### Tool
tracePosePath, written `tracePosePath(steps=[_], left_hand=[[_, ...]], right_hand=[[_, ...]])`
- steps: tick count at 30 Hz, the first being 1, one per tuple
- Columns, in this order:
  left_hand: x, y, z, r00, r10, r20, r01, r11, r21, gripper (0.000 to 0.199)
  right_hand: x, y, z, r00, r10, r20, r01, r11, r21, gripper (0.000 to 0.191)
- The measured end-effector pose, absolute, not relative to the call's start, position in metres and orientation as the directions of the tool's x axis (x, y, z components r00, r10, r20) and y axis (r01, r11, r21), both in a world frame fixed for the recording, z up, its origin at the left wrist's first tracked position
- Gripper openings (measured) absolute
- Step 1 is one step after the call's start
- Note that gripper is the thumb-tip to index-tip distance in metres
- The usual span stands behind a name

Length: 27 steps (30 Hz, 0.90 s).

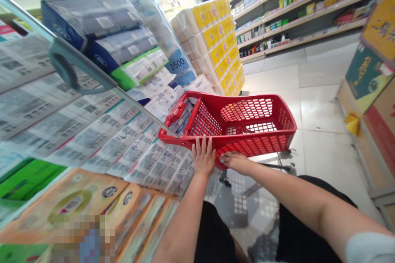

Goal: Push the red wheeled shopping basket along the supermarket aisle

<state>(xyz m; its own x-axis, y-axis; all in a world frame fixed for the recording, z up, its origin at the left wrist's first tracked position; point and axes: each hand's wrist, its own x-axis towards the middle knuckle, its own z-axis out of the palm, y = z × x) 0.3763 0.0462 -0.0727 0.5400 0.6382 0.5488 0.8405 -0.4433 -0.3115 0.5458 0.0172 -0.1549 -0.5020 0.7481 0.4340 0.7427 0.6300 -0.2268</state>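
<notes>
A red plastic shopping basket on wheels stands tilted in the view, with perforated walls and a built-in red handle. My left hand rests with outstretched fingers against its near side, fingertips at the rim. Just to the right and lower, my right hand touches the same wall, its fingers stretched along the plastic. Neither hand is wrapped round anything. From the handle end a metal rod with a grey grip runs up to the left. The basket's visible inside shows no goods.
Stacked tissue packs line the left side, with orange packs below and yellow-and-white packs behind the basket. Shelves of bottles and boxes stand at the back. Cartons border the tiled floor on the right.
</notes>
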Motion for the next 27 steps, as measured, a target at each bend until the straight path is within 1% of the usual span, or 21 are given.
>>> tracePosePath(steps=[3,5,7,10,13,16,21,24,27], left_hand=[[0.390,0.041,-0.076,0.530,0.672,0.517,0.848,-0.417,-0.327,0.055],[0.401,0.040,-0.071,0.522,0.697,0.492,0.853,-0.409,-0.325,0.056],[0.411,0.040,-0.063,0.502,0.724,0.474,0.864,-0.392,-0.316,0.059],[0.420,0.040,-0.054,0.505,0.744,0.438,0.861,-0.398,-0.317,0.065],[0.428,0.040,-0.051,0.530,0.747,0.402,0.844,-0.420,-0.333,0.068],[0.438,0.041,-0.053,0.532,0.746,0.401,0.843,-0.421,-0.335,0.065],[0.454,0.044,-0.060,0.500,0.747,0.439,0.865,-0.410,-0.288,0.062],[0.457,0.046,-0.059,0.507,0.741,0.440,0.861,-0.416,-0.292,0.061],[0.458,0.048,-0.055,0.521,0.736,0.432,0.852,-0.420,-0.312,0.061]], right_hand=[[0.557,0.013,-0.143,-0.513,0.738,0.439,0.736,0.641,-0.218,0.035],[0.565,0.013,-0.137,-0.511,0.735,0.447,0.731,0.645,-0.224,0.033],[0.571,0.014,-0.134,-0.492,0.722,0.487,0.727,0.648,-0.226,0.030],[0.577,0.018,-0.137,-0.434,0.705,0.561,0.740,0.634,-0.224,0.031],[0.577,0.020,-0.146,-0.430,0.699,0.571,0.747,0.631,-0.211,0.031],[0.579,0.023,-0.151,-0.418,0.659,0.626,0.737,0.648,-0.191,0.030],[0.593,0.026,-0.144,-0.355,0.626,0.694,0.749,0.635,-0.190,0.030],[0.603,0.023,-0.134,-0.234,0.661,0.713,0.798,0.550,-0.247,0.031],[0.609,0.018,-0.127,-0.118,0.770,0.627,0.866,0.388,-0.314,0.027]])
